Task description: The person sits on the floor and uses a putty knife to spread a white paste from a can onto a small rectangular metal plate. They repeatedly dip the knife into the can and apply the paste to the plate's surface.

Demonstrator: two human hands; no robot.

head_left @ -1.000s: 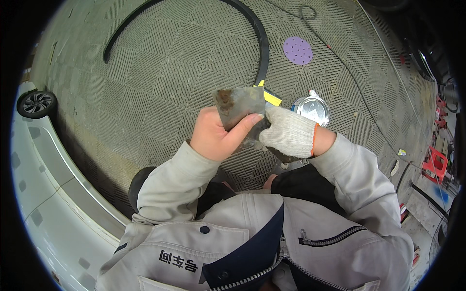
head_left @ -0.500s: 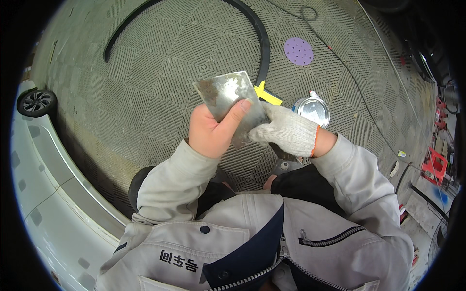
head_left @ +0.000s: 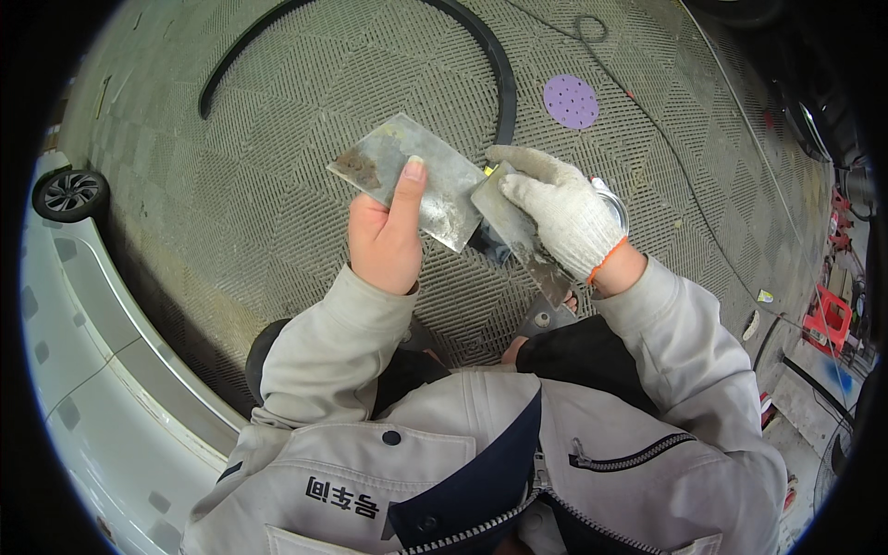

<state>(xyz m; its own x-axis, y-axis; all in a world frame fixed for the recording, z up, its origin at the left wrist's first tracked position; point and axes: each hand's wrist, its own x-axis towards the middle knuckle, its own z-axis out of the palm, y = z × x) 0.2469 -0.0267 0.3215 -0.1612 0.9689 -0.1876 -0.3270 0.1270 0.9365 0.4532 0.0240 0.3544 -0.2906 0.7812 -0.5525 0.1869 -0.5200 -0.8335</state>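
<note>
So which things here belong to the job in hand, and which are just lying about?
In hand:
flat metal plate, in the bare left hand
dark-stained metal blade, in the gloved right hand

Apparently just lying about:
purple perforated disc
black curved strip
round tin, partly hidden behind the glove; could be in use, unclear

The person wears a pale grey cloth work jacket (head_left: 481, 416) with long sleeves (head_left: 342, 328), a navy cloth front flap (head_left: 481, 462), a coarse-toothed main zipper (head_left: 541, 482), a slanted black pocket zipper (head_left: 638, 453), a round dark snap (head_left: 392, 437) and dark printed lettering (head_left: 342, 499). Black trousers (head_left: 610, 356) cover the legs. A white knitted glove (head_left: 585, 227) with orange edging (head_left: 608, 260) covers the right hand (head_left: 564, 203); the left hand (head_left: 384, 245) is bare.
</note>
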